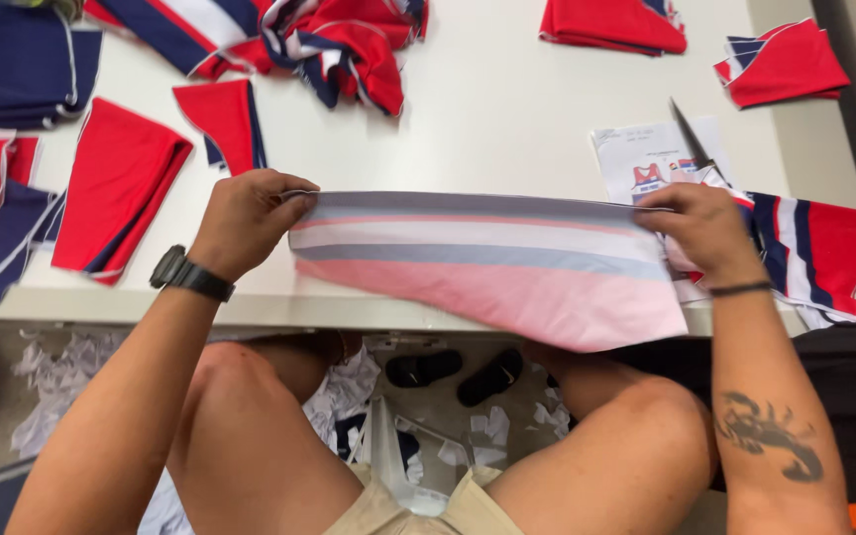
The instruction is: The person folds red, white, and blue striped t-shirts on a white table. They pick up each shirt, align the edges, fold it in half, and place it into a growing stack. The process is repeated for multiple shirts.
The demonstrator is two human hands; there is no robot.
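My left hand and my right hand each pinch one top corner of a striped fabric panel, pale pink, white and grey on the side facing me. The panel is stretched flat between the hands and hangs over the front edge of the white table. A pair of scissors sticks up beside my right hand; whether that hand also holds them is unclear. A dark watch sits on my left wrist and a thin band on the right.
Red, navy and white fabric pieces lie around the table: stacks at left, a heap at top centre, piles at top right and under my right forearm. A printed sheet lies by the scissors. Paper scraps and black sandals cover the floor.
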